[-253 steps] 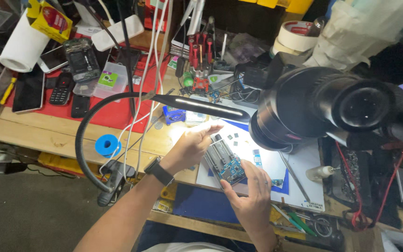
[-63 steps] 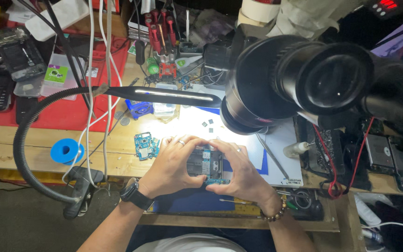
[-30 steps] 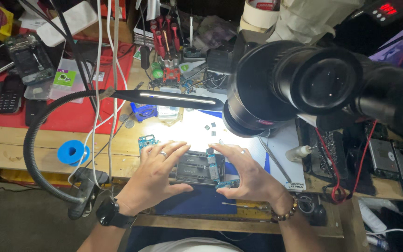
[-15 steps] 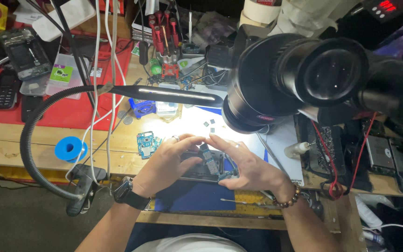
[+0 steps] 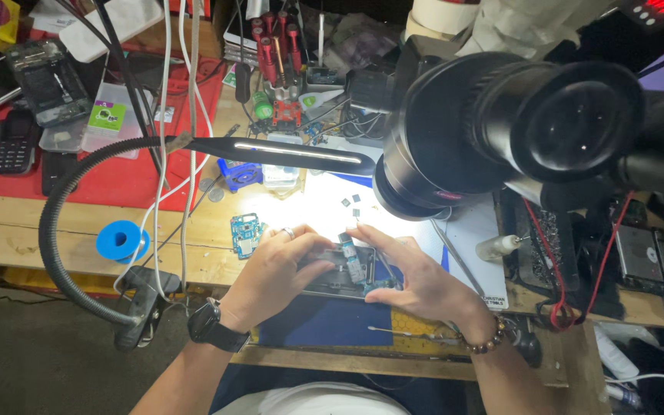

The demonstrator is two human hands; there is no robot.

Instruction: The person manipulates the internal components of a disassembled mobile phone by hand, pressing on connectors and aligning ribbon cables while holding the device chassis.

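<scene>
1. Under the gooseneck lamp, on the wooden workbench, a person works on an opened phone lying on a blue mat at the front edge.
2. Left hand, with a black watch on the wrist and a ring on one finger, is curled over the phone's left end, fingers closed on its edge and steadying it.
3. Right hand, with a bead bracelet, rests on the phone's right side; thumb and forefinger are pinched narrowly at a small grey part standing up from the phone's inside. Whether the part is free or attached cannot be told.
4. Loose blue circuit board lies just beside the left hand; several tiny chips sit beyond the phone in the bright patch.
5. Large microscope head hangs above and to the right, clear of both hands.
6. Judgement: the work goes best if the left hand keeps the phone flat against the mat, the pinch stays light and low on the part, and any lifting is straight rather than twisted. The nearby chips look easy to scatter with a wrist.
</scene>
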